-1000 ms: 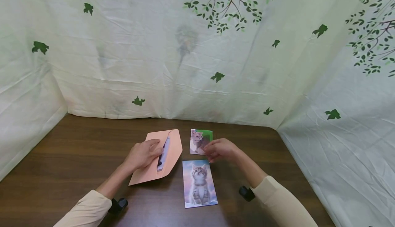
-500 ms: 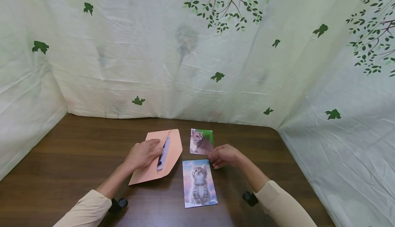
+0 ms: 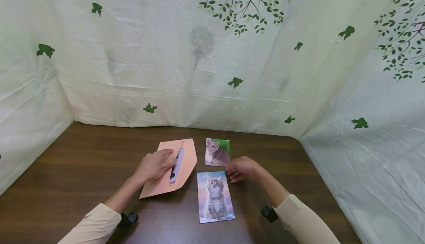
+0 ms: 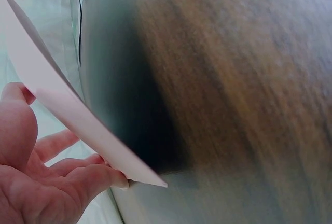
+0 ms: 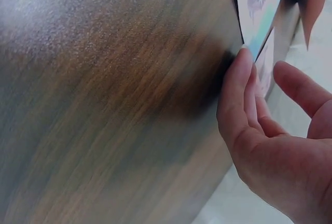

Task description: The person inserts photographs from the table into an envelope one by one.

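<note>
My left hand [image 3: 156, 166] holds a peach envelope [image 3: 154, 187], tilted up off the table as the left wrist view shows. A pale printed sheet with dark marks [image 3: 177, 168] shows in the envelope's opening. To its right lies a larger kitten card [image 3: 216, 203], a striped kitten on a pastel sky. A smaller kitten card [image 3: 217, 152] with a green corner lies just beyond it. My right hand [image 3: 243, 169] rests at the larger card's upper right corner. In the right wrist view its fingertips [image 5: 243, 55] are right at the card edge, with the thumb apart from them.
A dark brown wooden table [image 3: 99, 155] bears everything. Behind it and at both sides hangs a white curtain [image 3: 166, 70] with printed green leaves. Black wrist straps [image 3: 127, 220] sit below both beige sleeves [image 3: 94, 225].
My right hand has moved from the smaller card's lower right corner slightly right and toward me, to the larger card's upper corner. The left hand and envelope have stayed in place.
</note>
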A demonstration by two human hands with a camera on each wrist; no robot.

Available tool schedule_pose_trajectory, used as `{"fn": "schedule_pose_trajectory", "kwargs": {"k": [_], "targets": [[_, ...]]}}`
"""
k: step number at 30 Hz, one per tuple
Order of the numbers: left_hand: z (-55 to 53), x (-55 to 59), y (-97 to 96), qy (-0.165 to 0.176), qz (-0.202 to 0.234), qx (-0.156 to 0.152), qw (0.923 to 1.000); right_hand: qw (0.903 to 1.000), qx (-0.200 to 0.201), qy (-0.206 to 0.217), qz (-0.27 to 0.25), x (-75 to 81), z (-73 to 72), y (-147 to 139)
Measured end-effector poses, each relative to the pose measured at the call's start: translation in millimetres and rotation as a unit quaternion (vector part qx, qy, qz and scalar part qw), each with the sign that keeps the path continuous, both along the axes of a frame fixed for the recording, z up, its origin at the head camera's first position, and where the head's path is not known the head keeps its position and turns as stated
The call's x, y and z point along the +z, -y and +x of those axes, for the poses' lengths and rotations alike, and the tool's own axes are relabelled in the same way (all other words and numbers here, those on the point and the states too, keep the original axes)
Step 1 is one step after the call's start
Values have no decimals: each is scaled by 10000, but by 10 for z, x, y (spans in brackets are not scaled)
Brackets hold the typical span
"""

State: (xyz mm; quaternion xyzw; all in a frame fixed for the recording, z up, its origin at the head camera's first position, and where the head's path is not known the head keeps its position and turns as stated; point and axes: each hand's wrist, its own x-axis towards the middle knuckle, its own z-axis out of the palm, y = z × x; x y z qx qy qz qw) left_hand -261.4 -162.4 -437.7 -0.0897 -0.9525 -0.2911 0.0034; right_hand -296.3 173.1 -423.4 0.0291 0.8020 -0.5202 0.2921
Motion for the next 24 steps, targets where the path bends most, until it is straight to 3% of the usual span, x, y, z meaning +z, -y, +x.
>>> {"fn": "schedule_pose_trajectory", "kwargs": {"k": [24], "targets": [[5, -6, 2, 47, 24, 29, 10000, 9999, -32, -52, 109, -87, -41, 68]]}}
